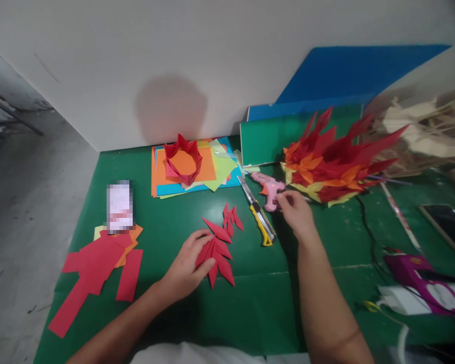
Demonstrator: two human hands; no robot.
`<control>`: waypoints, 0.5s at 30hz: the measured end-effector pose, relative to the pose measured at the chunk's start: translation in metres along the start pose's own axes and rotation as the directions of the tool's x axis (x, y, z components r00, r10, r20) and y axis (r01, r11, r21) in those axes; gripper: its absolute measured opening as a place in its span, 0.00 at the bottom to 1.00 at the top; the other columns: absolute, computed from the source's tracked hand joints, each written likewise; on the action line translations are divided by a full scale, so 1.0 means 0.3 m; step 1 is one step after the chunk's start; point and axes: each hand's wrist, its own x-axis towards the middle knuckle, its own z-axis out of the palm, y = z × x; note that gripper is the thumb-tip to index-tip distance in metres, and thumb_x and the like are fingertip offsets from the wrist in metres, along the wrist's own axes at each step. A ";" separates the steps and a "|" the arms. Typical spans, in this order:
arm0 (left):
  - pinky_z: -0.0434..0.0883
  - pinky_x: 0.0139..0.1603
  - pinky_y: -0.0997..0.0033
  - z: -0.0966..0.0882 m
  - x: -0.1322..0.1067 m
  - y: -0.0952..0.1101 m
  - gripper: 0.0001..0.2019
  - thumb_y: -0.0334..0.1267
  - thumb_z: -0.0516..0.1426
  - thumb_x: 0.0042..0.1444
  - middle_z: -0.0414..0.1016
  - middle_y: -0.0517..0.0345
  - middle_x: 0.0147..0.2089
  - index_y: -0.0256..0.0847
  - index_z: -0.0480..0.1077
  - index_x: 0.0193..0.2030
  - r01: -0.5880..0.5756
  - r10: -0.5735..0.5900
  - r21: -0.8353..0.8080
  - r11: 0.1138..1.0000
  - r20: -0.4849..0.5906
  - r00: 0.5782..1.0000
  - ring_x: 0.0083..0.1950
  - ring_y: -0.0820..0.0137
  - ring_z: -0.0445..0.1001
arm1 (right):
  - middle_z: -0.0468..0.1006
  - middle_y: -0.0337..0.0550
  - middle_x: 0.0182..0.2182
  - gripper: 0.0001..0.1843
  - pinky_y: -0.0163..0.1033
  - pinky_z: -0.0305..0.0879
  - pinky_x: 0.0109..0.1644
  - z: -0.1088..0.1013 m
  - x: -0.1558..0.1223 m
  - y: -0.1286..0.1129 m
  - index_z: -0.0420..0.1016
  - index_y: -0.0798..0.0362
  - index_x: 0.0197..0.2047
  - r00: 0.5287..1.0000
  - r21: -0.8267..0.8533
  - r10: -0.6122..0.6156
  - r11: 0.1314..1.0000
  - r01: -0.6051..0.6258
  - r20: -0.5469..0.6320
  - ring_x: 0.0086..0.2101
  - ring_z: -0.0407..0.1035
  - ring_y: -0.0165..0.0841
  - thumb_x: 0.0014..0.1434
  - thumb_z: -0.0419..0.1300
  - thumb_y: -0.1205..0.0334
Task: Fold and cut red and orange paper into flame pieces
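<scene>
Worktop, green; far edge against a pale wall, left edge above bare floor.

Bundle of red, orange and yellow folded paper, near the far edge, right of centre.

Paper stack, coloured sheets, at the far edge, left of centre.

Hands, two. Left hand: above the near edge, thumb and fingers spread apart over red paper. Right hand: fingertips drawn in at the glue gun's handle; whether they grip it or only touch, cannot tell.

Ring, red, pointed, resting on the stack.

Cutter, yellow-handled, between the two hands; blade towards the far edge and slightly left.

Glue gun, pink, just beyond and left of the right hand, by far the nearer one. Barrel's long axis slants, nozzle towards the far left; handle towards the near edge. Key relation: nozzle points away from the red pieces, which lie nearer the near edge and farther left.

Folded pieces, red, fanned, partly under the left hand, tips mostly rightward.

Small pieces, red, just beyond them, left of the cutter.
</scene>
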 end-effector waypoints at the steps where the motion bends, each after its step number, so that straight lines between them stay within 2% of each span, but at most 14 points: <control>1: 0.57 0.67 0.54 0.001 -0.005 -0.005 0.27 0.41 0.55 0.60 0.54 0.43 0.68 0.41 0.55 0.65 -0.012 0.012 0.038 0.999 0.016 1.000 0.69 0.60 0.53 | 0.71 0.41 0.29 0.12 0.44 0.65 0.38 0.001 -0.020 -0.018 0.65 0.51 0.33 0.999 -0.010 -0.018 1.000 0.018 -0.030 0.30 0.67 0.36 0.54 0.54 0.51; 2: 0.56 0.67 0.50 0.002 -0.009 -0.009 0.33 0.43 0.58 0.58 0.50 0.41 0.70 0.41 0.51 0.67 -0.034 0.031 0.084 0.996 0.036 0.999 0.71 0.57 0.49 | 0.72 0.43 0.30 0.11 0.44 0.65 0.40 0.003 -0.044 -0.041 0.66 0.51 0.34 0.997 -0.026 -0.051 0.998 0.050 -0.057 0.31 0.67 0.36 0.54 0.54 0.52; 3: 0.54 0.67 0.47 0.004 -0.011 -0.012 0.38 0.44 0.61 0.54 0.46 0.40 0.71 0.40 0.48 0.68 -0.067 0.059 0.135 0.989 0.064 0.996 0.72 0.54 0.45 | 0.73 0.44 0.32 0.11 0.45 0.66 0.42 0.006 -0.071 -0.068 0.67 0.51 0.36 0.988 -0.070 -0.144 0.988 0.140 -0.062 0.33 0.68 0.37 0.57 0.54 0.53; 4: 0.52 0.67 0.44 0.007 -0.012 -0.013 0.43 0.46 0.63 0.51 0.43 0.38 0.71 0.40 0.47 0.69 -0.110 0.093 0.185 0.976 0.097 0.991 0.72 0.52 0.41 | 0.74 0.46 0.34 0.11 0.46 0.66 0.43 0.012 -0.100 -0.097 0.69 0.51 0.38 0.966 -0.107 -0.258 0.961 0.254 -0.026 0.35 0.69 0.38 0.59 0.53 0.54; 5: 0.51 0.67 0.42 0.012 -0.011 -0.012 0.45 0.46 0.64 0.49 0.41 0.37 0.72 0.40 0.47 0.69 -0.158 0.130 0.232 0.960 0.133 0.983 0.72 0.50 0.39 | 0.75 0.48 0.38 0.11 0.47 0.66 0.46 0.020 -0.130 -0.126 0.71 0.51 0.40 0.922 -0.137 -0.379 0.912 0.386 0.076 0.39 0.70 0.39 0.60 0.52 0.55; 6: 0.51 0.66 0.41 0.019 -0.009 -0.010 0.44 0.47 0.65 0.49 0.41 0.37 0.72 0.40 0.48 0.69 -0.207 0.165 0.273 0.939 0.171 0.971 0.72 0.48 0.39 | 0.75 0.50 0.43 0.13 0.49 0.64 0.51 0.031 -0.159 -0.153 0.72 0.51 0.44 0.851 -0.141 -0.481 0.847 0.513 0.211 0.45 0.69 0.41 0.62 0.51 0.56; 8: 0.53 0.65 0.39 0.040 -0.002 -0.006 0.41 0.48 0.64 0.50 0.42 0.39 0.72 0.42 0.52 0.67 -0.290 0.216 0.345 0.893 0.238 0.947 0.72 0.46 0.39 | 0.69 0.49 0.55 0.17 0.51 0.59 0.58 0.061 -0.210 -0.196 0.71 0.47 0.53 0.685 -0.112 -0.583 0.720 0.685 0.438 0.55 0.63 0.42 0.64 0.50 0.59; 10: 0.54 0.64 0.38 0.067 0.003 -0.007 0.38 0.50 0.63 0.50 0.46 0.43 0.72 0.44 0.55 0.66 -0.339 0.239 0.416 0.843 0.275 0.931 0.71 0.44 0.42 | 0.62 0.44 0.62 0.20 0.54 0.55 0.61 0.096 -0.245 -0.215 0.68 0.42 0.58 0.542 -0.084 -0.579 0.632 0.770 0.610 0.62 0.54 0.42 0.64 0.49 0.63; 11: 0.54 0.64 0.39 0.080 0.004 -0.011 0.38 0.51 0.62 0.51 0.47 0.45 0.71 0.44 0.55 0.66 -0.357 0.249 0.452 0.818 0.282 0.926 0.71 0.44 0.43 | 0.59 0.42 0.64 0.22 0.56 0.52 0.62 0.113 -0.255 -0.218 0.66 0.40 0.59 0.501 -0.077 -0.560 0.613 0.786 0.660 0.64 0.50 0.42 0.65 0.48 0.65; 13: 0.54 0.65 0.41 0.102 0.002 -0.025 0.36 0.54 0.59 0.53 0.49 0.48 0.71 0.44 0.55 0.66 -0.390 0.279 0.507 0.769 0.282 0.918 0.71 0.46 0.44 | 0.56 0.40 0.66 0.23 0.58 0.50 0.63 0.139 -0.264 -0.212 0.65 0.39 0.60 0.453 -0.063 -0.526 0.600 0.797 0.720 0.65 0.46 0.42 0.65 0.48 0.66; 15: 0.53 0.67 0.46 0.114 -0.004 -0.040 0.35 0.57 0.55 0.55 0.52 0.49 0.70 0.42 0.55 0.66 -0.403 0.304 0.545 0.735 0.267 0.914 0.71 0.49 0.46 | 0.57 0.40 0.65 0.23 0.59 0.49 0.64 0.154 -0.262 -0.202 0.65 0.39 0.60 0.443 -0.058 -0.507 0.607 0.792 0.740 0.65 0.46 0.42 0.65 0.47 0.65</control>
